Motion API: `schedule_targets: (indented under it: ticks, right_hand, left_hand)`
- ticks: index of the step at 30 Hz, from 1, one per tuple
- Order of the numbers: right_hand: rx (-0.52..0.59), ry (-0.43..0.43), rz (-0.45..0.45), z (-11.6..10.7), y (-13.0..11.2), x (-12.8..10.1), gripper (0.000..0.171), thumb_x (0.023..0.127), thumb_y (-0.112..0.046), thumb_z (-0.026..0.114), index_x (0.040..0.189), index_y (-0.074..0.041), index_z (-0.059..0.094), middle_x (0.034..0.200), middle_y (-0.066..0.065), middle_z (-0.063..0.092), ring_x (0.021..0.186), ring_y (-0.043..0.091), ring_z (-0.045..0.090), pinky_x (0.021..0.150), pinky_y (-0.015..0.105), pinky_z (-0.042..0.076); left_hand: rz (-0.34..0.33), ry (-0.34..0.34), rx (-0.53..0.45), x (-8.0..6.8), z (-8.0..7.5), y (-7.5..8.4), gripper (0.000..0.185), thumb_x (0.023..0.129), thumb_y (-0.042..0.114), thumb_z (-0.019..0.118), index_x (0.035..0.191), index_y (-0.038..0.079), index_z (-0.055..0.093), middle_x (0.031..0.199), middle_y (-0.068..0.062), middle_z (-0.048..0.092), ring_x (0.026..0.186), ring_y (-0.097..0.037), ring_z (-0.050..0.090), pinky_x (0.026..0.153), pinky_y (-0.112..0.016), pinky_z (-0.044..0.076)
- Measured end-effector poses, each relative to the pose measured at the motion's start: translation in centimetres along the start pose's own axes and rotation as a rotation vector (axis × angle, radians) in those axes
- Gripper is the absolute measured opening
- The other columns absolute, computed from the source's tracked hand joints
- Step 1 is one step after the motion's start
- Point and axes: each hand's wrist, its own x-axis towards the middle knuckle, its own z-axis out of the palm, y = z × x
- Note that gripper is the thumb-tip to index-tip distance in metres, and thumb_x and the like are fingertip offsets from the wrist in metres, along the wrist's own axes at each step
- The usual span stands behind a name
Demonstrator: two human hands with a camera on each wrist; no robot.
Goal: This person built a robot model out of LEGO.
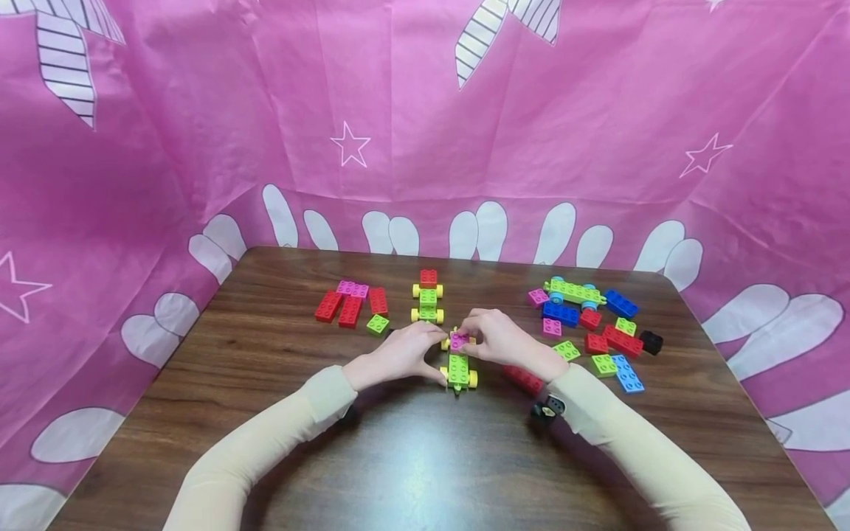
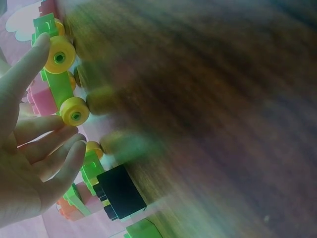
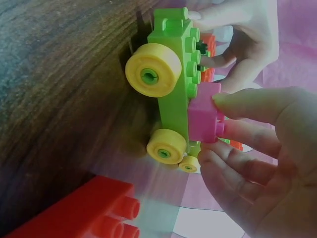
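Pink brick (image 3: 205,119) sits on the far end of the green wheeled chassis (image 1: 458,369) mid-surface, pinched in the right hand (image 1: 505,341)'s grip. Left hand (image 1: 398,354) braces the chassis; pressing straight down over aligned studs should seat it.

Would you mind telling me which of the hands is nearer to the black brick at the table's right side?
Right. The right hand lies between the wheeled car and the black brick; the left hand is beyond the car.
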Motion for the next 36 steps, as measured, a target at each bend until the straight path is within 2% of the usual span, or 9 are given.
schedule_targets:
  ticks: [5, 11, 18, 23, 36]
  right_hand:
    - [0.012, -0.025, 0.041, -0.2, -0.2, 0.1, 0.021, 0.082, -0.022, 0.08, 0.099, -0.009, 0.076, 0.09, 0.004, 0.071, 0.078, 0.022, 0.064, 0.067, 0.022, 0.053]
    - [0.011, -0.014, 0.031, 0.0, -0.1, -0.2, 0.023, 0.084, -0.024, 0.079, 0.101, -0.009, 0.077, 0.092, 0.004, 0.071, 0.079, 0.021, 0.064, 0.068, 0.021, 0.053]
    - [0.031, 0.004, -0.003, 0.2, 0.5, -0.8, 0.028, 0.085, -0.026, 0.079, 0.109, -0.011, 0.076, 0.098, 0.004, 0.073, 0.088, 0.02, 0.069, 0.078, 0.034, 0.061]
    - [0.037, 0.019, 0.033, -0.1, 0.7, -1.0, 0.029, 0.083, -0.026, 0.08, 0.108, -0.012, 0.076, 0.101, 0.003, 0.076, 0.093, 0.018, 0.071, 0.081, 0.031, 0.061]
    - [0.041, 0.001, 0.077, -0.5, 0.3, -0.6, 0.025, 0.082, -0.025, 0.081, 0.101, -0.009, 0.077, 0.094, 0.006, 0.076, 0.081, 0.018, 0.069, 0.074, 0.025, 0.059]
  left_hand:
    - [0.005, 0.003, 0.006, 0.0, 0.1, -0.1, 0.079, 0.071, 0.054, 0.084, 0.129, 0.004, 0.064, 0.132, -0.009, 0.066, 0.124, -0.024, 0.059, 0.1, -0.04, 0.054]
    - [0.009, 0.009, 0.01, 0.1, 0.3, -0.2, 0.08, 0.071, 0.055, 0.084, 0.13, 0.005, 0.064, 0.132, -0.009, 0.065, 0.124, -0.024, 0.059, 0.099, -0.04, 0.054]
    - [-0.001, 0.004, 0.014, 0.1, 0.3, -0.1, 0.08, 0.071, 0.055, 0.083, 0.131, 0.004, 0.064, 0.133, -0.01, 0.065, 0.126, -0.025, 0.058, 0.101, -0.041, 0.053]
    - [0.007, 0.021, 0.019, 0.0, 0.3, -0.1, 0.08, 0.07, 0.053, 0.084, 0.13, 0.004, 0.064, 0.132, -0.011, 0.065, 0.126, -0.025, 0.058, 0.101, -0.041, 0.054]
    - [-0.011, -0.003, -0.013, 0.0, 0.1, -0.1, 0.078, 0.072, 0.053, 0.083, 0.131, 0.005, 0.064, 0.133, -0.01, 0.065, 0.127, -0.024, 0.058, 0.102, -0.041, 0.053]
